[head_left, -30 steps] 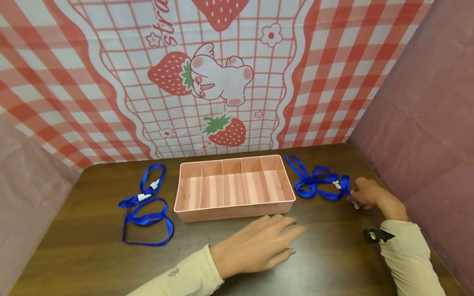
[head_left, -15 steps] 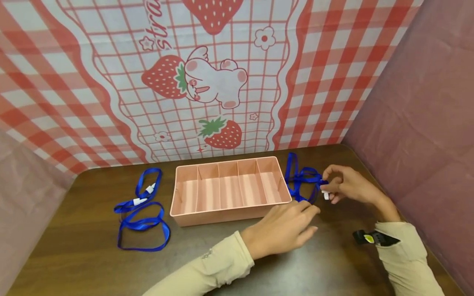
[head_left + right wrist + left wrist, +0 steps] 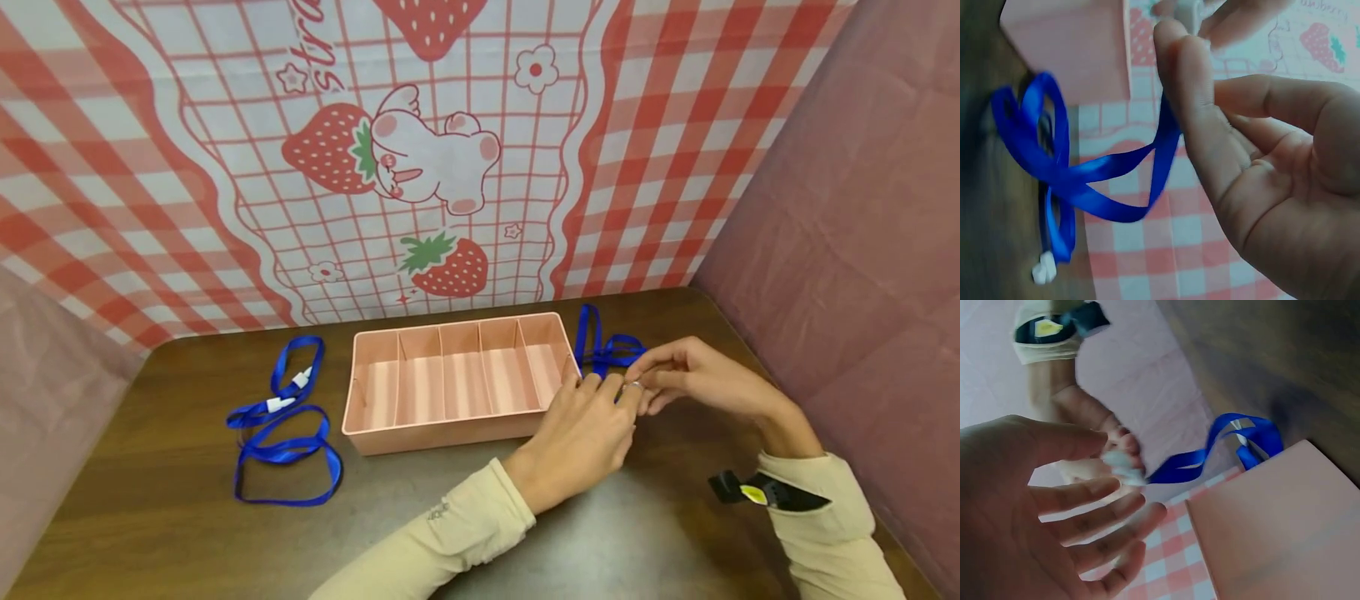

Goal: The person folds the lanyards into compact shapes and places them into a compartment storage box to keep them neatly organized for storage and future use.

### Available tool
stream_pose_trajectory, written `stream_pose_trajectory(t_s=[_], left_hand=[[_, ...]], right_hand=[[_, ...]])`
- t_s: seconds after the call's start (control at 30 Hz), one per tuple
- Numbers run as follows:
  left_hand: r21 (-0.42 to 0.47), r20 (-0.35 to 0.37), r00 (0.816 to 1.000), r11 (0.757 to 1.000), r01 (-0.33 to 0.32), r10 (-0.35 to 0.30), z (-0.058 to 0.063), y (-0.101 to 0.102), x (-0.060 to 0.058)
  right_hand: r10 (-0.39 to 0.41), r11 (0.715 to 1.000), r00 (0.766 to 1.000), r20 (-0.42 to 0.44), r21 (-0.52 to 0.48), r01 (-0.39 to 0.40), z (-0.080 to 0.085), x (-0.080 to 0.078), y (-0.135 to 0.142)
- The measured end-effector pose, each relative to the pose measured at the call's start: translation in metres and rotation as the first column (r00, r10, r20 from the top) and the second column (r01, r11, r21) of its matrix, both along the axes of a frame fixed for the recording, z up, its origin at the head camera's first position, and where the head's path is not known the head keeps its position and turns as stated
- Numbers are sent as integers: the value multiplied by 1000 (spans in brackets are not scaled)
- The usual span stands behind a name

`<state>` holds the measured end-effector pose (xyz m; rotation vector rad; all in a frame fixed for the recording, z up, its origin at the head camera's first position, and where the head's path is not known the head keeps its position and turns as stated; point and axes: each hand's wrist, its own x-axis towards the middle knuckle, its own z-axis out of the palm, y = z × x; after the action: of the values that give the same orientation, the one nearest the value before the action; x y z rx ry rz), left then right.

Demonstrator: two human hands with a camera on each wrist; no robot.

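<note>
My right hand (image 3: 697,383) pinches a blue lanyard (image 3: 1110,167) by its white plastic clip (image 3: 1124,465), lifted above the table. The rest of the ribbon trails down beside the box, and a second white piece (image 3: 1044,269) lies at its lower end. Close by is my left hand (image 3: 588,433), over the box's front right corner. In the left wrist view its fingers (image 3: 1094,515) are spread and loosely bent around the clip, and no firm contact shows. The pink box (image 3: 450,431), divided into several compartments, stands at mid-table with no lanyard seen inside.
Another blue lanyard (image 3: 281,454) with white clips (image 3: 279,405) lies looped on the table left of the box. A strawberry-print cloth (image 3: 540,167) hangs behind the brown table (image 3: 165,467), and a pink cloth wall (image 3: 810,250) borders the right side.
My right hand has drawn the clip end of the right lanyard up and leftward from the table's right side. My left hand has moved right to meet it. The box stays put.
</note>
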<state>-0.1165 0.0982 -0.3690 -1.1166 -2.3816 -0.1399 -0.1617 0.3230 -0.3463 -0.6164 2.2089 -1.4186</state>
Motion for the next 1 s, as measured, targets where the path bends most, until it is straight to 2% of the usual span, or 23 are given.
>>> stream_pose_trajectory(t_s=[0.13, 0.33, 0.43, 0.5, 0.57, 0.67, 0.73, 0.8, 0.87, 1.0], left_hand=[[18, -6, 1000, 1000, -24, 24, -1, -2, -1], [23, -16, 1000, 1000, -4, 5, 3, -7, -2], [21, -11, 1000, 1000, 7, -7, 9, -10, -1], [31, 0, 1000, 999, 23, -23, 15, -13, 0], [47, 11, 999, 998, 43, -44, 22, -16, 2], [83, 13, 997, 994, 70, -71, 33, -22, 4], [111, 5, 996, 990, 85, -86, 39, -25, 5], [137, -9, 995, 986, 98, -98, 45, -29, 5], [174, -13, 993, 978, 116, -116, 50, -34, 5], [265, 35, 987, 953, 144, -159, 61, -44, 2]], right_hand=[[43, 999, 999, 0, -9, -43, 5, 5, -7], [64, 998, 998, -8, -17, -64, 7, 7, -9], [114, 993, 992, -60, -30, -116, 8, 9, -11], [125, 992, 983, -137, -15, -128, 11, 12, -15], [114, 993, 961, -251, 26, -111, 14, 18, -20], [58, 996, 914, -403, 86, -26, 21, 28, -29], [35, 993, 883, -468, 113, 21, 25, 32, -33], [21, 991, 870, -492, 124, 46, 28, 36, -36], [26, 992, 871, -491, 117, 37, 30, 38, -37], [41, 998, 896, -443, 56, -18, 33, 42, -42]])
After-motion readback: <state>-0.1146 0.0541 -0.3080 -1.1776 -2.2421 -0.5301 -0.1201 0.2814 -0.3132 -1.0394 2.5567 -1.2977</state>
